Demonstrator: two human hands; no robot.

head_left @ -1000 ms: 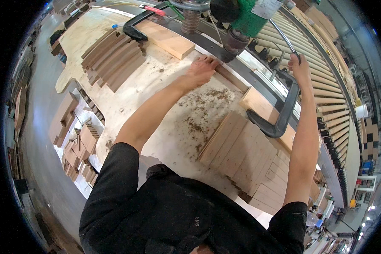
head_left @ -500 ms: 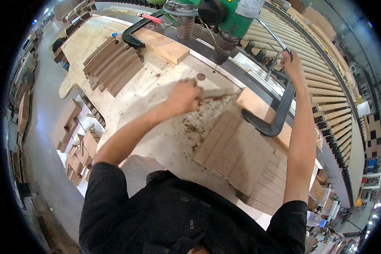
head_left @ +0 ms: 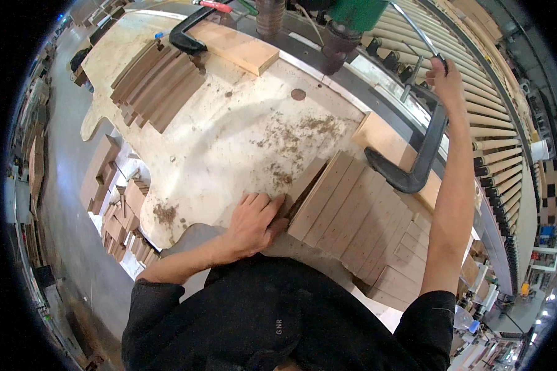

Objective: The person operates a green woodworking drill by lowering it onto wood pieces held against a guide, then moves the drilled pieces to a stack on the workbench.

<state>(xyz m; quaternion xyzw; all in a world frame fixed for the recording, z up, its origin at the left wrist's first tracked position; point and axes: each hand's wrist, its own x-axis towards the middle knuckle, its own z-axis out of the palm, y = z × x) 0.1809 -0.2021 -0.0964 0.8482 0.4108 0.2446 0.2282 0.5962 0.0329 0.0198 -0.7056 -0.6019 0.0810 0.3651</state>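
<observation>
My left hand (head_left: 254, 224) is closed on the near end of a brown wooden strip (head_left: 304, 184). This strip leans out at the left side of a row of similar strips (head_left: 356, 216), with a dark gap between. Several strips in the row show small dark holes. At the upper right, my right hand (head_left: 447, 79) is wrapped around the dark grip of a metal lever (head_left: 414, 28). The lever runs toward a green drilling machine (head_left: 356, 15), whose dark spindle (head_left: 341, 46) hangs over the far edge of the board.
Black clamps (head_left: 408, 176) press light wood blocks (head_left: 238, 46) along the far edge of the pale board (head_left: 223, 154). Wood dust (head_left: 297, 133) lies mid-board. More strips (head_left: 161, 86) sit at the upper left. Wood pieces (head_left: 120, 216) stand lower left; a roller conveyor (head_left: 483, 117) runs behind.
My left hand has come back from the middle of the board to the row's left side and taken hold of a strip. My right hand stays on the lever. The view has shifted slightly.
</observation>
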